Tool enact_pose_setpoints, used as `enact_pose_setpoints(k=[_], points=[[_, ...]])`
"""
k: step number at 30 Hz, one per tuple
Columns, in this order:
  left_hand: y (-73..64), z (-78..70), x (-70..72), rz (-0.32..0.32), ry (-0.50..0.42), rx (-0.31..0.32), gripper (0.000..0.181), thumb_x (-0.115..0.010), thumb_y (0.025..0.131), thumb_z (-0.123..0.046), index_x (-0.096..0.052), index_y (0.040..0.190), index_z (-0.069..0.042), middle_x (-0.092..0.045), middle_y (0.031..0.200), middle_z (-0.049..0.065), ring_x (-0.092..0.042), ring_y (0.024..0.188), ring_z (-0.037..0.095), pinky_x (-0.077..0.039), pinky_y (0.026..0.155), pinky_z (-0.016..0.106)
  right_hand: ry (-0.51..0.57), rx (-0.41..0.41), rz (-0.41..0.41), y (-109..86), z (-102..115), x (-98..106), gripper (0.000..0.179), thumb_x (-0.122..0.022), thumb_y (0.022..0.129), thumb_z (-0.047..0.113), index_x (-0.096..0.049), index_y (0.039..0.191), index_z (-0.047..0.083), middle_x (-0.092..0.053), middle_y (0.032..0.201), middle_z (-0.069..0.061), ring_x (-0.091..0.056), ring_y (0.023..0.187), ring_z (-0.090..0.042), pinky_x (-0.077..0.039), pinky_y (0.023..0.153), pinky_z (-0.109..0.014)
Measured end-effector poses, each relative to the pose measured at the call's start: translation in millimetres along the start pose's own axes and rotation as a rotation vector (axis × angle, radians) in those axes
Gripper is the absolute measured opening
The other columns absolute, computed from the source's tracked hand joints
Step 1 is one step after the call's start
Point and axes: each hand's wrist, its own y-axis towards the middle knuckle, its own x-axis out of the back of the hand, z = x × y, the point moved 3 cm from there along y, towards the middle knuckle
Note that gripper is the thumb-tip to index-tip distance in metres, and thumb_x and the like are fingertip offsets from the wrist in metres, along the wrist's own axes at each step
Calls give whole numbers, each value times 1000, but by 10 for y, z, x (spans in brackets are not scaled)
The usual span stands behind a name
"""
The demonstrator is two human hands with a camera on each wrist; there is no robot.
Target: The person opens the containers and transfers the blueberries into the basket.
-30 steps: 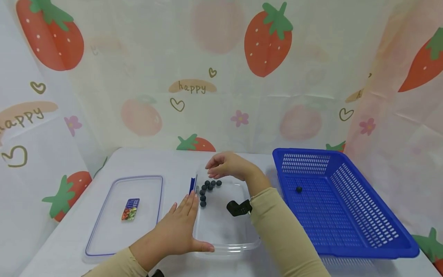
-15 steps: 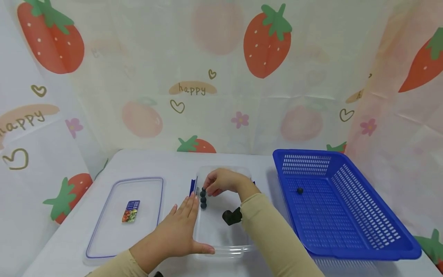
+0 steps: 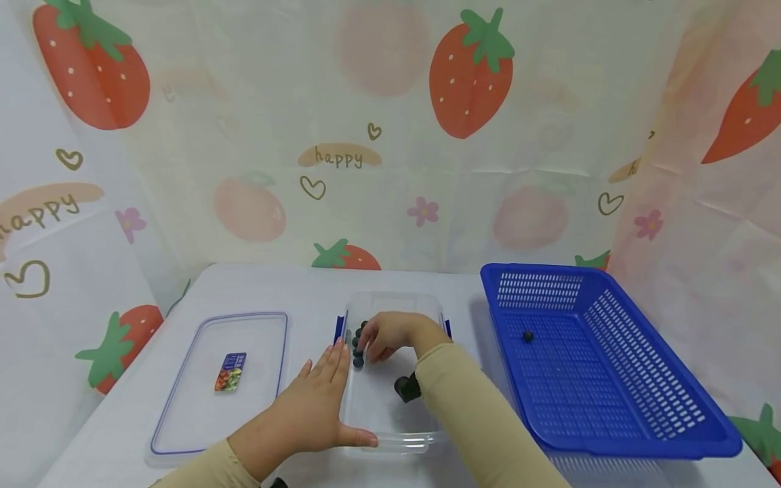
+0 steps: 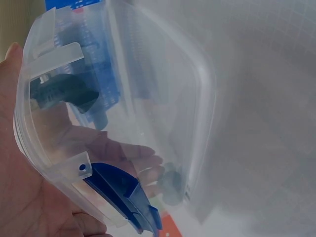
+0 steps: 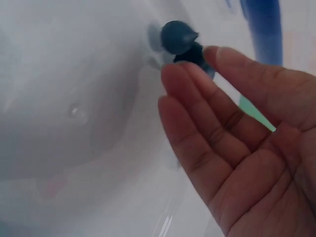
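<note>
A clear plastic container with blue side clips stands in the middle of the table. Inside, along its left wall, several dark blueberries form a column. My left hand lies with straight fingers against the container's left side, its thumb at the near rim. Reaching into the box, my right hand has thumb and index finger together at a blueberry in the column and partly covers the row. In the right wrist view, one blueberry shows in front of the pinched fingertips, with another dark one right behind it.
To the left lies a clear lid with a blue seal and a colourful label. A blue slotted basket stands at right with a single blueberry inside. A patterned cloth hangs behind the table.
My right hand has come down from the container's far end to the column by the left wall. The blueberries, earlier bent rightward at the far end, now line up. My left hand stays put.
</note>
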Motion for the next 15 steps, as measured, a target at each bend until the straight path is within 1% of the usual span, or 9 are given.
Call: enact_pose_setpoints(k=[5, 8, 10, 12, 15], points=[[7, 0, -6, -10, 5, 0, 129, -47, 57, -87, -15, 144, 3, -7, 151, 18, -9, 138, 32, -18, 105, 56, -97, -13, 4, 9, 19, -49, 18, -66, 79, 0, -69, 94, 9, -64, 86, -4, -59, 76, -16, -51, 74, -28], [4, 2, -9, -12, 10, -2, 131, -43, 56, -89, -15, 144, 3, -7, 151, 18, -8, 138, 32, -18, 105, 56, -167, -11, 2, 3, 43, -84, 16, -67, 79, 1, -68, 92, 9, -62, 86, -1, -58, 76, -13, -50, 74, -26], [0, 3, -10, -14, 12, -3, 132, -40, 55, -91, -14, 144, 3, -6, 151, 18, -8, 138, 32, -18, 105, 55, -196, -7, 1, 2, 59, -105, 15, -67, 79, 3, -68, 92, 10, -63, 86, 0, -58, 76, -12, -50, 74, -25], [-1, 3, -12, -15, 11, -5, 133, -38, 54, -91, -14, 144, 3, -5, 151, 18, -7, 139, 31, -18, 105, 55, -205, -8, -4, 1, 67, -119, 13, -68, 79, 4, -68, 91, 10, -63, 86, 1, -58, 77, -11, -50, 75, -25], [1, 1, -14, -19, 10, -8, 133, -38, 54, -92, -14, 144, 3, -5, 151, 18, -7, 139, 31, -18, 105, 55, -178, -20, -6, 7, 65, -128, 12, -68, 80, 5, -68, 90, 11, -63, 86, 1, -58, 79, -12, -50, 77, -26]])
